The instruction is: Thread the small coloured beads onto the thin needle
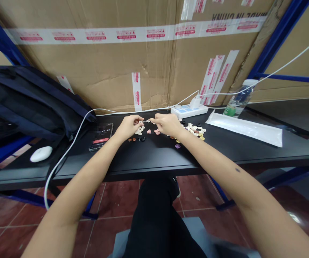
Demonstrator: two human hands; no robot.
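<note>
My left hand (129,127) is closed in a pinch above the black table, with a small cream piece (141,122) at its fingertips. Facing it, my right hand (167,124) is also closed; its fingers hide most of what they grip. A thin pale strip (145,121) shows between the two hands. Below my left hand lie more cream pieces (139,131), with brown pieces (133,139) and black ones (143,138) nearer me. Pink pieces (157,132) rest between the hands. A mixed pile of cream and yellow pieces (195,129) and a purple piece (177,146) lie by my right wrist.
On the left are a phone (101,137), a white rounded case (41,154) and a dark backpack (33,100). A power strip (189,110) with a white cable (111,112) stands behind. To the right are a white packet (244,128) and a bottle (239,99). Cardboard (103,68) closes the back.
</note>
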